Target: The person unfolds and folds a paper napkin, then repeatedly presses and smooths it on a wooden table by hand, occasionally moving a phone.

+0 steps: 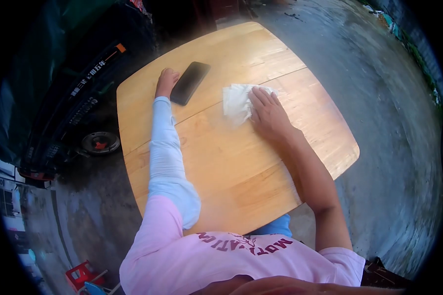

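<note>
My left hand (pixel 167 81) rests on the wooden table (pixel 216 162) with its fingers curled in, and nothing shows in it. Just to its right lies a dark, flat smartphone (pixel 191 83); whether the hand touches it I cannot tell. A crumpled white tissue (pixel 237 101) is spread on the tabletop near the middle. My right hand (pixel 268 110) presses down on the tissue's right part, fingers close together and bunching it, with part of the tissue hidden beneath them.
A dark vehicle (pixel 79 88) with a wheel (pixel 100 143) stands to the left of the table. Low at the left is a red plastic stool (pixel 83 276). Grey concrete floor (pixel 379 137) surrounds the table, and a wall runs along the far right.
</note>
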Demonstrator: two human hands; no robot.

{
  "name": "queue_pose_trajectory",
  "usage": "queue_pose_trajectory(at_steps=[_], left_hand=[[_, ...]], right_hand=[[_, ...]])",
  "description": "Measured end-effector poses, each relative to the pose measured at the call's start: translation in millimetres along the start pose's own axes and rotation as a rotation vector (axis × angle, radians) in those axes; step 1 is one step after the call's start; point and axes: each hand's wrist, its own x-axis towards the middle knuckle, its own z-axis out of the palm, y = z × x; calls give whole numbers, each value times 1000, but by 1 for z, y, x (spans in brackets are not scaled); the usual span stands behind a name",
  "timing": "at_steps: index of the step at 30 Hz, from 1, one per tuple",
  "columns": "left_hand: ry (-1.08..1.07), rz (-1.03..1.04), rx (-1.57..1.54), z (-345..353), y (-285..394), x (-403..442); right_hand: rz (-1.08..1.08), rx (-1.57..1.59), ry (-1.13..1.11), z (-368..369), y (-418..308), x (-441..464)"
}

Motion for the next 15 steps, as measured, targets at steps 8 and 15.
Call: queue_pose_trajectory(at_steps=[8,15], left_hand=[[37,36,-10,1,1,-4],[12,85,16,-1,-5,-3]], right_hand=[[29,5,-21,3,4,2],[-41,-29,14,7,9,-1]])
